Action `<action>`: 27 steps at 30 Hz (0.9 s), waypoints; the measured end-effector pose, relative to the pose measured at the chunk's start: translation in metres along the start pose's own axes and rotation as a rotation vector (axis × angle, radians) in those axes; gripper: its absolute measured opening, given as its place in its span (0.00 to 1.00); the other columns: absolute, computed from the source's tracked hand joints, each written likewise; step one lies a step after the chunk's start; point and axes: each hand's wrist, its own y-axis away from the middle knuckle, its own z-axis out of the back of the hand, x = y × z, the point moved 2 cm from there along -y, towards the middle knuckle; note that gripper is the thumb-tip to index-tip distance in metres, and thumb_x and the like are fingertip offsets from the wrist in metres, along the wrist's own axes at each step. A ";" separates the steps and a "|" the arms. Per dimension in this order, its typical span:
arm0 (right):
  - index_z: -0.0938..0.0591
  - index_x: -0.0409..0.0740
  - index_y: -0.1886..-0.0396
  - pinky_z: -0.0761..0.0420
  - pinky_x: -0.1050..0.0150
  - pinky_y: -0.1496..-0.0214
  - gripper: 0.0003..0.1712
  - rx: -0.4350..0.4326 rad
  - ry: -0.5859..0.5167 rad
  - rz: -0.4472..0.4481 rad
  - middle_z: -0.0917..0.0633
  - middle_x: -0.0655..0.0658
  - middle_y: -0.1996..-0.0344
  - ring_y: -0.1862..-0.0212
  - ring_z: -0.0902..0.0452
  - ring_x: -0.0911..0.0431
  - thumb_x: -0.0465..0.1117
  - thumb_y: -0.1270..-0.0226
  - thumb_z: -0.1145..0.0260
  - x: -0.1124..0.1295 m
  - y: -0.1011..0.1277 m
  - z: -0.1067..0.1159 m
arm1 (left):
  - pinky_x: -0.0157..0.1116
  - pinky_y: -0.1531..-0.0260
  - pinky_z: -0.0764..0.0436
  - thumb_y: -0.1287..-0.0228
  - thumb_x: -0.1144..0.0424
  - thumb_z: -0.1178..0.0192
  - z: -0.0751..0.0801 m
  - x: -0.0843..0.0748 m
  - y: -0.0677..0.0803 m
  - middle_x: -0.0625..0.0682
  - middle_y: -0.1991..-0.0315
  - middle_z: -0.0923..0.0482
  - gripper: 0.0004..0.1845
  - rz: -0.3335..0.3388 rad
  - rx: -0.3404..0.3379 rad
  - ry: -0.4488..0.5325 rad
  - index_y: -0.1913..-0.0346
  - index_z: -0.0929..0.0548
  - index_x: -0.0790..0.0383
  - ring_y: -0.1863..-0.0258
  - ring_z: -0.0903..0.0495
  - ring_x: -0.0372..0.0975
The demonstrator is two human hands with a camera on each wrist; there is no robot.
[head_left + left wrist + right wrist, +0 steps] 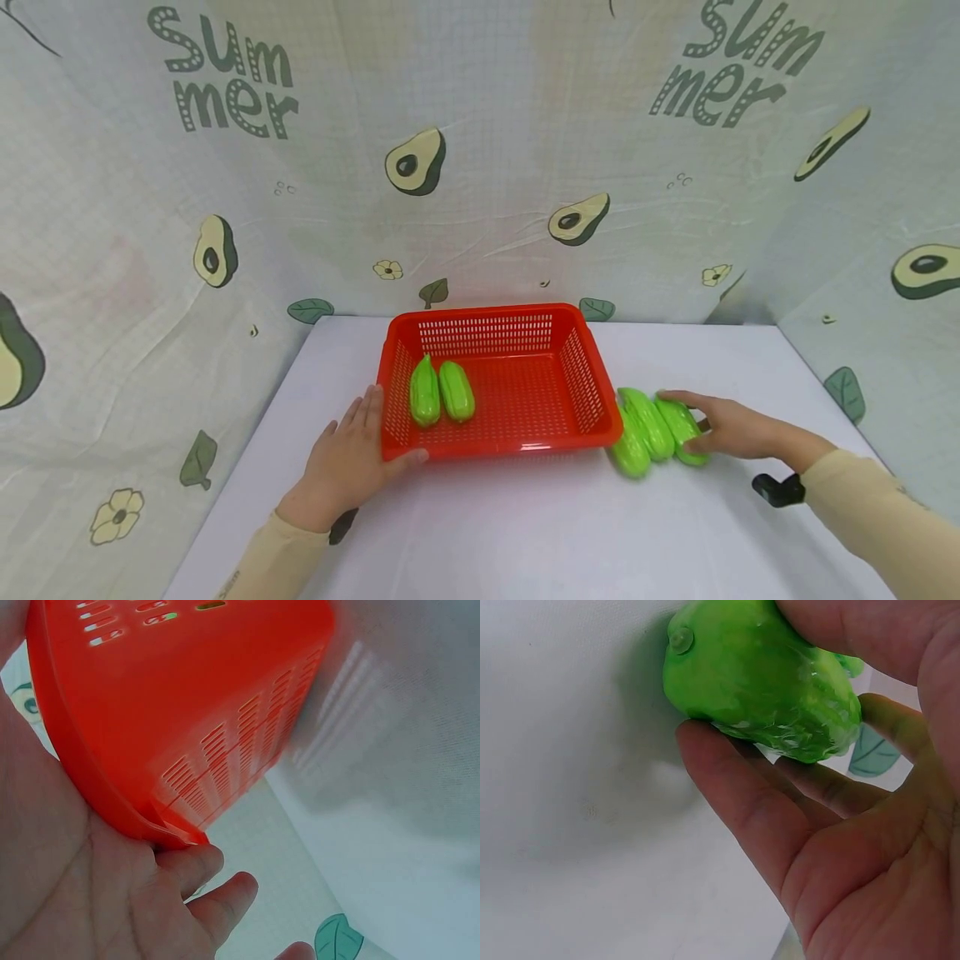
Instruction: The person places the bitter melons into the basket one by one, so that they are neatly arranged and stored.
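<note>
A red plastic basket (498,447) with slotted walls stands on the white table, and two glossy green gourds (457,392) lie side by side at its left inside. My left hand (348,458) presses against the basket's front left corner, fingers straight along the left side and thumb over the front rim. In the left wrist view the basket rim (82,769) lies against the palm. Three more green gourds lie just right of the basket. My right hand (738,427) holds the outermost green gourd (757,682) between thumb and fingers; the gourd looks wrapped in clear film.
The white tabletop (510,533) extends in front of the basket and to both sides. A pale cloth curtain (487,167) printed with avocados, leaves and lettering hangs behind the table and along its left and right sides.
</note>
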 end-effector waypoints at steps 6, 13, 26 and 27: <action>0.37 0.47 0.23 0.18 0.42 0.52 0.50 0.003 -0.022 0.009 0.37 0.27 0.29 0.44 0.25 0.34 0.45 0.44 0.22 0.001 0.001 0.000 | 0.68 0.41 0.35 0.47 0.16 0.58 -0.002 0.002 -0.001 0.68 0.25 0.46 0.68 -0.009 -0.009 0.000 0.23 0.50 0.74 0.29 0.42 0.64; 0.37 0.47 0.23 0.18 0.43 0.52 0.50 -0.001 -0.028 0.010 0.37 0.28 0.29 0.45 0.25 0.34 0.44 0.44 0.22 0.001 0.002 -0.001 | 0.68 0.41 0.35 0.47 0.16 0.58 -0.003 0.002 -0.001 0.68 0.25 0.46 0.68 -0.014 -0.011 0.000 0.23 0.51 0.74 0.29 0.41 0.64; 0.37 0.48 0.23 0.18 0.42 0.53 0.50 -0.015 -0.001 0.009 0.36 0.28 0.30 0.45 0.24 0.34 0.45 0.44 0.23 -0.001 0.006 0.002 | 0.67 0.40 0.36 0.47 0.17 0.56 0.001 0.000 0.001 0.68 0.25 0.47 0.68 -0.003 0.007 0.006 0.23 0.51 0.74 0.29 0.42 0.64; 0.37 0.48 0.23 0.18 0.42 0.53 0.50 -0.016 -0.001 0.010 0.37 0.28 0.29 0.45 0.24 0.34 0.45 0.43 0.23 -0.001 0.006 0.002 | 0.68 0.40 0.36 0.47 0.17 0.56 0.001 0.000 0.001 0.68 0.25 0.47 0.68 -0.003 0.006 0.006 0.23 0.51 0.74 0.29 0.42 0.64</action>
